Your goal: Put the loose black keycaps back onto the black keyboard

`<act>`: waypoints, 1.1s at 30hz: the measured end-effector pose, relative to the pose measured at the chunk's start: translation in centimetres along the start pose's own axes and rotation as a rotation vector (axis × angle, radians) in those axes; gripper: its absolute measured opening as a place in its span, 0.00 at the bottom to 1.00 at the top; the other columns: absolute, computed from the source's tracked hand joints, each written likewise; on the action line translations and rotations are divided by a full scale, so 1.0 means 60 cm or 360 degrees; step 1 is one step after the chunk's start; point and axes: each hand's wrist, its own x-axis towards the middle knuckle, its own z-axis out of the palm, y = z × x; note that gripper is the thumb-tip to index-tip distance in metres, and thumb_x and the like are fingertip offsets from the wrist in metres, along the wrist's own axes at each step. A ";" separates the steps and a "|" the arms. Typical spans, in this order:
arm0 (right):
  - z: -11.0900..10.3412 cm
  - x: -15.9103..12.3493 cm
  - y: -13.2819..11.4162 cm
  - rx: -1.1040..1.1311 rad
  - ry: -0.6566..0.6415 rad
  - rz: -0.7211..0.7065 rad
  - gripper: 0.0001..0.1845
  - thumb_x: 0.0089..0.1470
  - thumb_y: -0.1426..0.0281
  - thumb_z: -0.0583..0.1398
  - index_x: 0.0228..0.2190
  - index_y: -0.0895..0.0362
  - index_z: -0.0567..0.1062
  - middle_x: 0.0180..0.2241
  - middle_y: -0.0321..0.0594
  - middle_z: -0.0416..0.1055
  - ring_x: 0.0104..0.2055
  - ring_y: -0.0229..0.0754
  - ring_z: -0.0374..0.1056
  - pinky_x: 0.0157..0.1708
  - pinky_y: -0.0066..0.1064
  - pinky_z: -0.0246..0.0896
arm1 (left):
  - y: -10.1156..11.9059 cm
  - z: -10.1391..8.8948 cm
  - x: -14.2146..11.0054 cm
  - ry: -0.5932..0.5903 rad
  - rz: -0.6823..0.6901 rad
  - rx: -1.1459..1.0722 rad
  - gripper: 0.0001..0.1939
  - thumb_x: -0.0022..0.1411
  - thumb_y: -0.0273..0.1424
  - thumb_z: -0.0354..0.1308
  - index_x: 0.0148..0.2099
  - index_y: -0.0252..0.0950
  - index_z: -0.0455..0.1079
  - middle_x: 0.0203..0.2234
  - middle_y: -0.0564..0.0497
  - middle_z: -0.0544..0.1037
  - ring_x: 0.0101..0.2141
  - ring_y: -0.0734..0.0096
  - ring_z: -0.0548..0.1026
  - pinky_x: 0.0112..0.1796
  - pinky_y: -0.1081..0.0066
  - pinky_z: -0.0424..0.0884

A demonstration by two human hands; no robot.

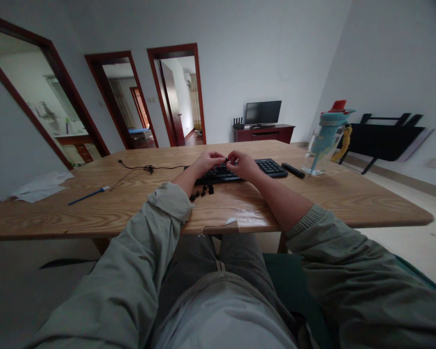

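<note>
A black keyboard lies on the wooden table in front of me, partly covered by my hands. My left hand and my right hand meet above its middle. Their fingertips pinch a small black keycap from both sides; most of it is hidden by the fingers. Several loose black keycaps lie on the table just in front of the keyboard, below my left wrist.
A cable runs left from the keyboard. Further left lie a thin blue-handled brush and white paper. To the right are a black bar-shaped object and a clear jug with a blue bottle inside. Torn tape sits at the front edge.
</note>
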 end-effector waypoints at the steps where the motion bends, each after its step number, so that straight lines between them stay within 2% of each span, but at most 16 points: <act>1: 0.000 0.000 0.000 0.0006 -0.0008 0.0005 0.10 0.48 0.66 0.59 0.33 0.58 0.74 0.25 0.36 0.72 0.28 0.37 0.65 0.31 0.27 0.55 | -0.002 -0.002 0.003 0.0042 0.0029 0.0071 0.19 0.55 0.39 0.61 0.44 0.30 0.74 0.36 0.46 0.79 0.33 0.71 0.74 0.34 0.72 0.68; 4: -0.001 -0.001 0.000 0.0016 -0.0039 0.0027 0.11 0.49 0.66 0.59 0.34 0.58 0.75 0.27 0.37 0.72 0.28 0.37 0.65 0.31 0.28 0.56 | -0.011 -0.011 0.015 0.0106 0.0089 0.0466 0.15 0.54 0.34 0.61 0.40 0.29 0.76 0.33 0.45 0.80 0.32 0.70 0.73 0.35 0.71 0.68; 8: 0.002 -0.001 0.004 0.0034 -0.0064 0.0034 0.11 0.50 0.65 0.58 0.33 0.58 0.75 0.27 0.38 0.73 0.29 0.37 0.65 0.31 0.27 0.56 | -0.024 -0.020 0.022 -0.0073 0.0129 0.1006 0.12 0.54 0.32 0.59 0.39 0.32 0.79 0.32 0.46 0.81 0.32 0.68 0.74 0.35 0.71 0.67; 12: 0.005 0.000 0.008 0.0055 -0.0097 0.0026 0.09 0.50 0.66 0.58 0.32 0.58 0.75 0.28 0.38 0.73 0.30 0.37 0.65 0.32 0.27 0.57 | -0.027 -0.021 0.027 -0.0193 0.0070 0.1246 0.14 0.55 0.32 0.58 0.42 0.35 0.79 0.33 0.47 0.82 0.30 0.69 0.73 0.34 0.72 0.66; 21: 0.005 0.001 0.009 0.0086 -0.0133 0.0032 0.10 0.50 0.66 0.58 0.32 0.59 0.75 0.26 0.37 0.72 0.29 0.37 0.65 0.31 0.27 0.57 | -0.013 -0.020 0.033 -0.0313 -0.0002 0.1474 0.16 0.56 0.34 0.58 0.45 0.38 0.79 0.35 0.47 0.82 0.28 0.68 0.73 0.31 0.73 0.63; 28: 0.005 0.001 0.008 0.0066 -0.0180 0.0034 0.10 0.50 0.67 0.58 0.32 0.59 0.76 0.26 0.37 0.72 0.30 0.37 0.65 0.32 0.27 0.56 | -0.008 -0.019 0.031 -0.0323 0.0012 0.1434 0.13 0.53 0.33 0.59 0.39 0.38 0.80 0.28 0.49 0.81 0.26 0.70 0.71 0.32 0.74 0.64; 33: 0.005 0.001 0.007 0.0058 -0.0196 0.0034 0.11 0.50 0.67 0.59 0.33 0.59 0.77 0.28 0.38 0.73 0.31 0.37 0.65 0.32 0.27 0.56 | -0.009 -0.015 0.029 -0.0311 0.0082 0.1459 0.13 0.55 0.32 0.57 0.40 0.37 0.80 0.31 0.48 0.82 0.28 0.70 0.72 0.32 0.74 0.63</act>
